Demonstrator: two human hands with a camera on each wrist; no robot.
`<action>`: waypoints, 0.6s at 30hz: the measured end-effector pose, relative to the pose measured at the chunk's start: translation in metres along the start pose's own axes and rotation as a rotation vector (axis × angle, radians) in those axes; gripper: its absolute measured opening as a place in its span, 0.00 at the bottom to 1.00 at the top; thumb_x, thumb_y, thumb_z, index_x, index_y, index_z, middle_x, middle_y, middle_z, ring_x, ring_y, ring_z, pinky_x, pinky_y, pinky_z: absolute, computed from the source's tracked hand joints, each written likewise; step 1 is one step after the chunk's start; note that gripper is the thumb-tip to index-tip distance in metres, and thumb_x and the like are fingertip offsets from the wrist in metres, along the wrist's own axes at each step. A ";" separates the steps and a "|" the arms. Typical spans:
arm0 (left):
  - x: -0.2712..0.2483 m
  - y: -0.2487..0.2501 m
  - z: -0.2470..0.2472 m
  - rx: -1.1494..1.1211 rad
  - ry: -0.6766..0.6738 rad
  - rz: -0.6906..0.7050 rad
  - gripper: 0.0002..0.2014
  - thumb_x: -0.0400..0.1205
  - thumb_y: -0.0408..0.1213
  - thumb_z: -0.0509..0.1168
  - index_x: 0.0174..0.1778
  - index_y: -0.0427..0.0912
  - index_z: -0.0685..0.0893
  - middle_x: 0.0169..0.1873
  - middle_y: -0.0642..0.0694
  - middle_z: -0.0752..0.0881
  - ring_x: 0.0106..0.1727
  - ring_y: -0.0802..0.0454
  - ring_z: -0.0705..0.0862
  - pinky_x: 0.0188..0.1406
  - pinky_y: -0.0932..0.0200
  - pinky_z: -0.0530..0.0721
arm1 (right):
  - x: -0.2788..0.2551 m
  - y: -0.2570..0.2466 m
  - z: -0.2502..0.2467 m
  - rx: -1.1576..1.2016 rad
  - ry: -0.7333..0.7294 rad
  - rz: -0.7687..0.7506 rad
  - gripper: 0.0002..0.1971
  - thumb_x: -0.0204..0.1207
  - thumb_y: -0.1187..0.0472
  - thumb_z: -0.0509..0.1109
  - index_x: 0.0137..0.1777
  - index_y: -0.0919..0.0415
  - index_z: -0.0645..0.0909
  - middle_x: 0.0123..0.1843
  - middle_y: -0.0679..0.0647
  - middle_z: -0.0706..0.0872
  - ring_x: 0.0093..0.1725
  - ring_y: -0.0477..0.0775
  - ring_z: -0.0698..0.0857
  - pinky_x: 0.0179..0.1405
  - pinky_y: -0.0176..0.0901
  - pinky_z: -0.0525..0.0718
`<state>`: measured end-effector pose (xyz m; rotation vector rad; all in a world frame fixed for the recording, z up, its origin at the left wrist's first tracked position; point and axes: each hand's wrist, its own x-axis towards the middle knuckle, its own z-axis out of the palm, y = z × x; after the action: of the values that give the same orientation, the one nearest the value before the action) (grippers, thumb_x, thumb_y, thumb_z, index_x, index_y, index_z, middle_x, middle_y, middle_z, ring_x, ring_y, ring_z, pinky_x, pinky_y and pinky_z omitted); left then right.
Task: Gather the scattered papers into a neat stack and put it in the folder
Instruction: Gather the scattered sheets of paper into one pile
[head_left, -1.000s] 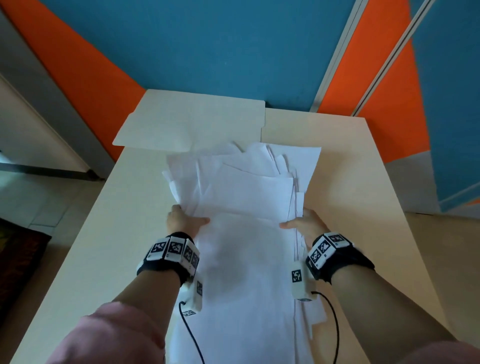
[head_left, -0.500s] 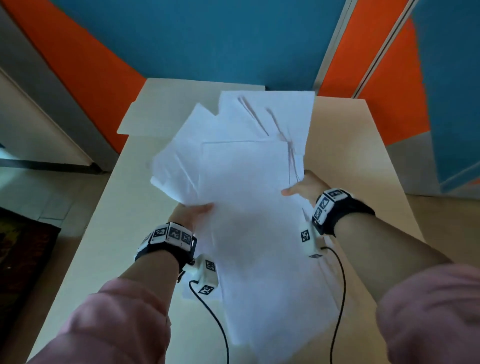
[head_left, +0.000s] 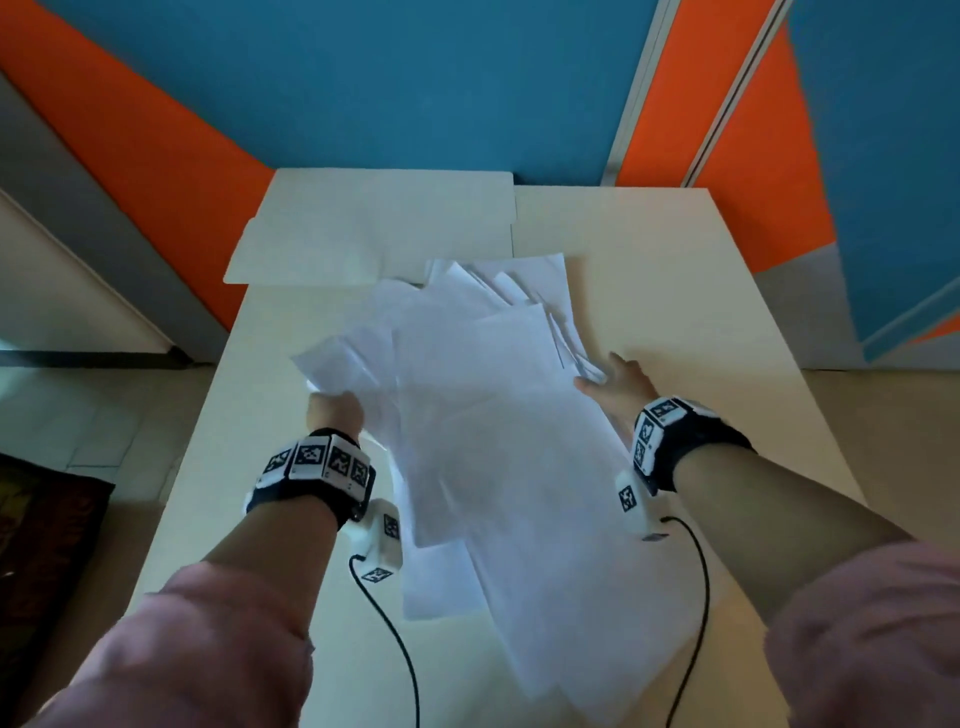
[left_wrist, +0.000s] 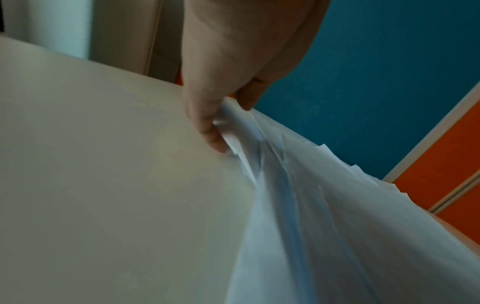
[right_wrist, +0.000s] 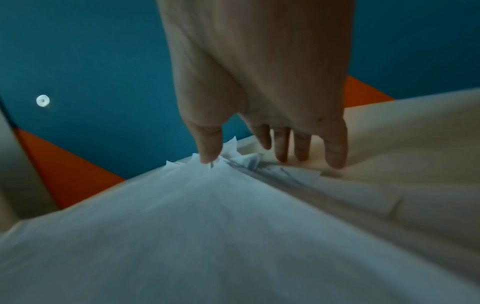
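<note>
Papers on table, folder behind.

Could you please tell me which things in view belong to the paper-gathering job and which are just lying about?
Part of the job:
- papers, fanned out unevenly
- folder, at the table's far end
- left hand, pinching the papers' left edge
- right hand, fingers straight at the papers' right edge

Just there:
- table
- dark rug on the floor
- wrist bands and their cables
</note>
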<state>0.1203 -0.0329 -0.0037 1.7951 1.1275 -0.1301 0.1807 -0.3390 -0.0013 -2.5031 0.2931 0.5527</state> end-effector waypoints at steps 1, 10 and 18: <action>0.000 0.007 0.003 0.027 -0.037 0.043 0.22 0.83 0.34 0.54 0.72 0.27 0.70 0.69 0.27 0.76 0.70 0.32 0.76 0.68 0.45 0.76 | 0.001 -0.002 0.003 -0.008 -0.027 -0.046 0.38 0.77 0.49 0.67 0.81 0.63 0.57 0.81 0.63 0.63 0.80 0.63 0.65 0.77 0.49 0.64; -0.016 -0.003 0.011 -0.029 0.118 0.005 0.41 0.82 0.44 0.59 0.81 0.32 0.40 0.80 0.30 0.55 0.80 0.34 0.59 0.77 0.44 0.60 | 0.009 0.004 0.015 0.034 0.171 0.035 0.29 0.74 0.50 0.66 0.73 0.61 0.66 0.71 0.67 0.72 0.71 0.69 0.73 0.69 0.62 0.74; -0.052 -0.010 0.026 -0.117 -0.075 0.129 0.47 0.80 0.40 0.66 0.82 0.37 0.35 0.82 0.33 0.49 0.83 0.37 0.55 0.79 0.47 0.57 | -0.014 0.000 0.008 0.027 -0.038 -0.080 0.36 0.80 0.48 0.61 0.82 0.60 0.53 0.80 0.65 0.65 0.79 0.64 0.66 0.77 0.50 0.65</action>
<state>0.0935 -0.0849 0.0040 1.7384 0.9451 -0.0533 0.1656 -0.3335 -0.0014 -2.4639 0.1839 0.5593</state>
